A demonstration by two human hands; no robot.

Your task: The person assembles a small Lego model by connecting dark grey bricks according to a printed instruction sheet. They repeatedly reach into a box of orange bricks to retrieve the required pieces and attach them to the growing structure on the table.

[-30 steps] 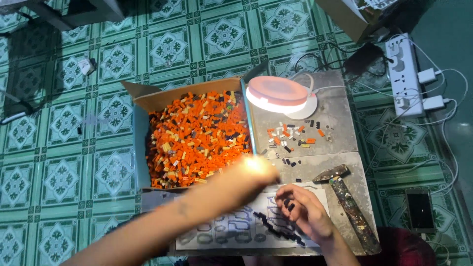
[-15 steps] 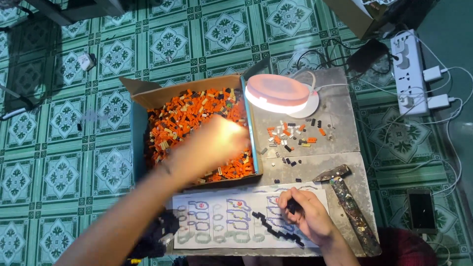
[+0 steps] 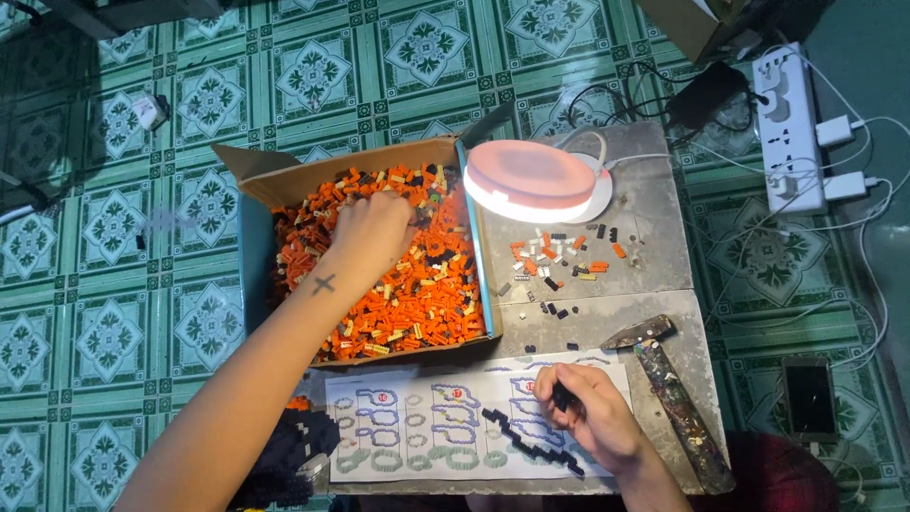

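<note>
My left hand (image 3: 374,230) reaches into an open cardboard box (image 3: 254,275) full of small orange, black and cream building bricks (image 3: 417,294), fingers spread down among the pieces; whether it grips any is hidden. My right hand (image 3: 583,412) rests on a printed instruction sheet (image 3: 417,427) and pinches a small black brick piece (image 3: 561,396). A chain of joined black bricks (image 3: 531,446) lies on the sheet just left of that hand.
A round lit lamp (image 3: 531,180) stands beside the box on a grey slab (image 3: 654,237). Loose bricks (image 3: 564,258) lie under it. A hammer (image 3: 668,398) lies at the right. A power strip (image 3: 791,128) and phone (image 3: 809,398) sit on the tiled floor. A black brick model (image 3: 289,455) sits at the sheet's left.
My left hand moved from above the sheet up and left into the box of bricks. My right hand stayed on the sheet, curling a little more around its piece.
</note>
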